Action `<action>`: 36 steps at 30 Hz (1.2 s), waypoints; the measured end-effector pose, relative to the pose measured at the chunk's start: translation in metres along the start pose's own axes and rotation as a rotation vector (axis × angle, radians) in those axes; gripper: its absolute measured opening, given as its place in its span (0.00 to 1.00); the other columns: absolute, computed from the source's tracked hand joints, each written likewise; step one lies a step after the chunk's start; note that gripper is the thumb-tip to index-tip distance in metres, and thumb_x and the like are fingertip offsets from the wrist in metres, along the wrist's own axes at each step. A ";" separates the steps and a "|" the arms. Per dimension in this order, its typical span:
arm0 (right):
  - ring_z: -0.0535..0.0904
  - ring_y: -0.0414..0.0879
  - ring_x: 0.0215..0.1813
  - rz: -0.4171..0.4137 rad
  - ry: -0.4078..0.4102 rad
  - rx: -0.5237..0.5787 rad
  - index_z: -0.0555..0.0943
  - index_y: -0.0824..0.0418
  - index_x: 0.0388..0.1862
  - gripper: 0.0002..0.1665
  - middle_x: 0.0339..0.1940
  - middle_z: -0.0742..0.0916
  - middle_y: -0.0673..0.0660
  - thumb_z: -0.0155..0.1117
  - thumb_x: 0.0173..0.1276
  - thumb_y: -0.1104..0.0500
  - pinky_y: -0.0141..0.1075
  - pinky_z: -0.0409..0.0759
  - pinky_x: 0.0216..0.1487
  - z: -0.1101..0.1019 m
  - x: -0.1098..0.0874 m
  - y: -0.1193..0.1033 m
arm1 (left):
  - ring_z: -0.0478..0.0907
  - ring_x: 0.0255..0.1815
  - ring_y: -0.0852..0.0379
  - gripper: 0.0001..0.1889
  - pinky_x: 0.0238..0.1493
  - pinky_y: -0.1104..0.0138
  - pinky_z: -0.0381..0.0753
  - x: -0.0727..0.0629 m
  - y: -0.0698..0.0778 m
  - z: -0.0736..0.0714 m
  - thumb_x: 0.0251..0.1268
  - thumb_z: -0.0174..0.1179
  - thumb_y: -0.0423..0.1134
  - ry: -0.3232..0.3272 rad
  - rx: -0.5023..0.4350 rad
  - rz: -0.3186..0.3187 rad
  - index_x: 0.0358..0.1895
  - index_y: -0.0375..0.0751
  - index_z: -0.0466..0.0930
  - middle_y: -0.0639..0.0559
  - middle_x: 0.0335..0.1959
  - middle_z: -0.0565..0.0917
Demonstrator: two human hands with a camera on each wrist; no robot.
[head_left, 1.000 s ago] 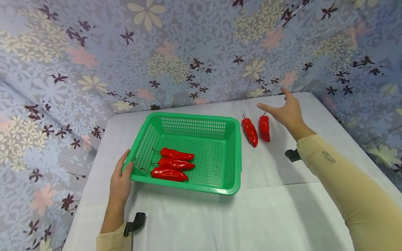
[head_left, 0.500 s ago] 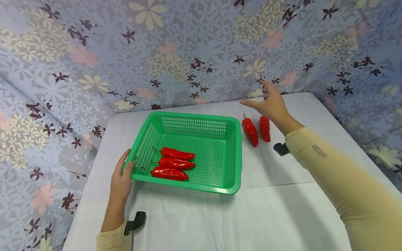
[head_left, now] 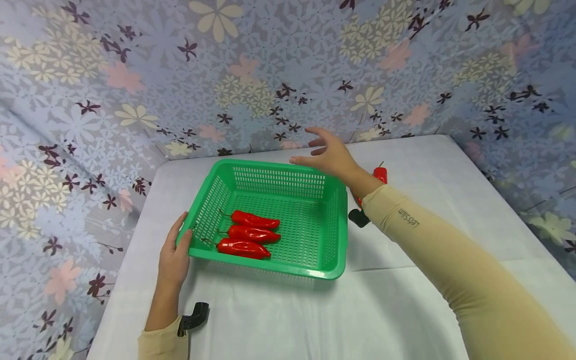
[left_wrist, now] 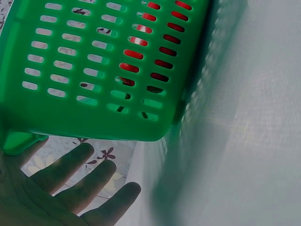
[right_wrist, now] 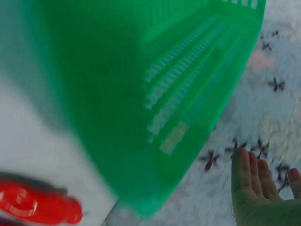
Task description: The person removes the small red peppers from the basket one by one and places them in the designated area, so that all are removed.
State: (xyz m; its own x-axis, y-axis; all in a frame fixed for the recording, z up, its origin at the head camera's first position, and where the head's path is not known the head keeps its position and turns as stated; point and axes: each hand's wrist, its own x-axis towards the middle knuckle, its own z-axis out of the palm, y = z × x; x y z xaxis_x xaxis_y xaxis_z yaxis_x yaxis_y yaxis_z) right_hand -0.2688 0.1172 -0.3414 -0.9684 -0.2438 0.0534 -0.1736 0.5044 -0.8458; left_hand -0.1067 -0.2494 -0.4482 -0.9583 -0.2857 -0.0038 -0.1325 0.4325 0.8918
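Note:
A green plastic basket (head_left: 331, 274) with slotted walls stands on the white-covered table. In its left part lie three red peppers (head_left: 254, 233), side by side. My left hand (head_left: 173, 260) touches the basket's left front corner, thumb at the rim; the left wrist view shows its fingers (left_wrist: 70, 169) straight and spread. Above the basket's back right rim is my right hand (head_left: 330, 156), fingers apart and holding nothing. To the basket's right are two more red peppers; one pepper (head_left: 380, 174) shows its upper part, the other is mostly hidden behind my right wrist.
White cloth (head_left: 270, 320) covers the table. A flowered fabric wall (head_left: 252, 65) rises behind its back edge and along both sides. Black camera mounts (head_left: 198, 316) sit on both wrists.
My right hand has moved left, from beyond the two loose peppers to above the basket's back right rim, still holding nothing. My left hand and the basket have stayed in place.

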 end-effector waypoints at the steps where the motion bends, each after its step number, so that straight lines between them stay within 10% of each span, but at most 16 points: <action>1: 0.75 0.57 0.66 -0.004 -0.014 0.005 0.63 0.46 0.79 0.54 0.68 0.76 0.61 0.78 0.57 0.40 0.53 0.77 0.58 0.006 0.001 -0.002 | 0.56 0.76 0.43 0.27 0.70 0.39 0.55 0.000 0.000 0.000 0.81 0.42 0.55 0.002 0.003 0.000 0.79 0.62 0.59 0.51 0.79 0.59; 15: 0.74 0.55 0.65 0.020 -0.326 -0.078 0.65 0.47 0.78 0.55 0.66 0.78 0.60 0.78 0.56 0.37 0.50 0.76 0.57 0.097 0.001 -0.025 | 0.58 0.73 0.42 0.27 0.68 0.38 0.56 0.000 0.001 -0.003 0.81 0.41 0.54 0.000 -0.018 -0.010 0.80 0.63 0.58 0.50 0.79 0.58; 36: 0.71 0.53 0.68 0.142 -0.397 -0.276 0.70 0.54 0.74 0.51 0.72 0.74 0.58 0.78 0.56 0.38 0.46 0.74 0.63 0.149 -0.009 -0.010 | 0.56 0.75 0.41 0.27 0.68 0.37 0.55 -0.001 -0.001 -0.001 0.81 0.42 0.54 -0.010 -0.029 -0.017 0.79 0.66 0.58 0.51 0.80 0.57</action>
State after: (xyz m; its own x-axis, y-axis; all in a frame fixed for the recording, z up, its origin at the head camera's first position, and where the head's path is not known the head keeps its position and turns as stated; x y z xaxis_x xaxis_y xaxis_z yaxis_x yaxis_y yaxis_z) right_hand -0.2319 -0.0095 -0.4125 -0.8521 -0.4266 -0.3033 -0.1385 0.7425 -0.6554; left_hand -0.1053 -0.2507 -0.4484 -0.9586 -0.2838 -0.0231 -0.1412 0.4031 0.9042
